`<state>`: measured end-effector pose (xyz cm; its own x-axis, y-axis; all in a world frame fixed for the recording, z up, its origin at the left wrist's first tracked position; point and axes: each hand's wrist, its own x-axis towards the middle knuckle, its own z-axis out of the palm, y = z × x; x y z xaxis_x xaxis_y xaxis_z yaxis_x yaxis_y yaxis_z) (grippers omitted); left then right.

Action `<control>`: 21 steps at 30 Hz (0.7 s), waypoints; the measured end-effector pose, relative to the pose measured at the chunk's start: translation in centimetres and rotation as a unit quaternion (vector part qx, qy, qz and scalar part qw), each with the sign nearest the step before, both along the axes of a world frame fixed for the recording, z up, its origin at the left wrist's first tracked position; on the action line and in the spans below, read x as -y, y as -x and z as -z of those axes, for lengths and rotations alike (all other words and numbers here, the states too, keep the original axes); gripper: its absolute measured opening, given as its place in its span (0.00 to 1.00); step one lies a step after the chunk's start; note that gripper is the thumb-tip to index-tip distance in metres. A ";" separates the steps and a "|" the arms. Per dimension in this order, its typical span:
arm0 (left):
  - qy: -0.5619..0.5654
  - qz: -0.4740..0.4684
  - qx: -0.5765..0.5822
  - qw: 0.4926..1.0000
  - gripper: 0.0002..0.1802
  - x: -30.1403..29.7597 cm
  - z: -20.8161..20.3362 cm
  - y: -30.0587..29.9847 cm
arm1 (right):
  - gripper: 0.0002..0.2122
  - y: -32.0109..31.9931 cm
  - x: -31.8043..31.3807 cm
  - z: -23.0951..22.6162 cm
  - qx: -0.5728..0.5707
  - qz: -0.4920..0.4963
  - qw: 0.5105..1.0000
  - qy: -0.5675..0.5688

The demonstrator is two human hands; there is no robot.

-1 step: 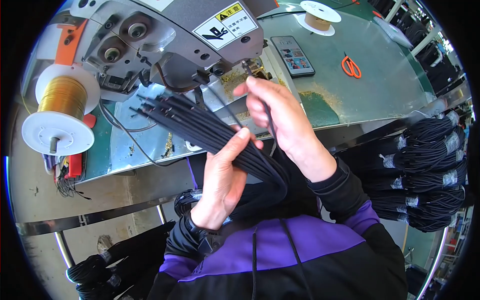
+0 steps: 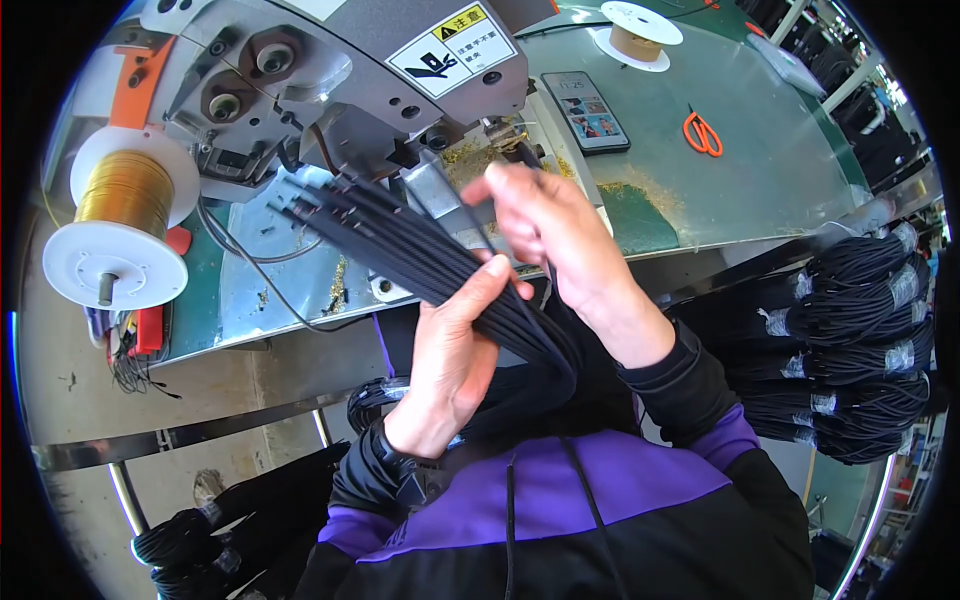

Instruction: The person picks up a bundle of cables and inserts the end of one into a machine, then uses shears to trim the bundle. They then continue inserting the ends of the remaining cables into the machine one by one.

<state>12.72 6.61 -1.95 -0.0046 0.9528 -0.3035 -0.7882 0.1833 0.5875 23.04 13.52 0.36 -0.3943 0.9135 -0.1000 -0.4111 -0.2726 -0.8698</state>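
A bundle of black cords [image 2: 395,235] slants across my front, its cut ends pointing up and left under the machine and its length bending down toward my lap. My left hand [image 2: 450,355] is closed around the bundle, thumb on top. One single cord [image 2: 470,215] stands apart from the bundle, running up toward the machine head. Just right of it, my right hand [image 2: 565,235] has its fingers curled around a black cord, whose end shows dark above the fingertips. Those fingertips are smeared by motion, close below the grey machine [image 2: 420,120].
A spool of gold wire [image 2: 125,200] sits left of the machine. On the green table lie a phone [image 2: 586,112], orange-handled snips [image 2: 703,135] and another spool [image 2: 638,38]. Gold scraps litter the machine base. Coiled black cord bundles [image 2: 850,340] hang at right over a metal rail.
My right hand has shifted slightly right and down, its cord end moving with it. The bundle in my left hand has moved a little right.
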 end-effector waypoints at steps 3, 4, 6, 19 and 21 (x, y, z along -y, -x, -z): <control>-0.014 0.037 -0.012 0.999 0.07 0.0 0.1 -0.8 | 0.14 -0.2 1.5 0.1 0.209 0.078 0.946 -0.235; -0.022 0.049 -0.016 0.998 0.07 0.1 0.1 -1.0 | 0.14 -0.4 1.5 0.2 0.210 0.079 0.946 -0.234; -0.029 0.061 -0.020 0.998 0.08 0.1 0.0 -1.2 | 0.15 -1.0 1.2 0.5 0.133 0.075 0.973 -0.175; -0.010 -0.024 0.039 0.999 0.08 0.4 0.4 0.6 | 0.14 -0.7 0.9 -0.5 -0.055 -0.006 0.997 0.053; -0.001 -0.035 0.045 0.998 0.09 0.3 0.5 0.4 | 0.14 -0.5 0.8 -0.7 -0.054 -0.012 0.997 0.054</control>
<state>12.29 6.34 -2.41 -0.0443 0.9515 -0.3046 -0.8487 0.1249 0.5139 23.53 12.68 1.06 -0.4302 0.8898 -0.1521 -0.4931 -0.3727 -0.7861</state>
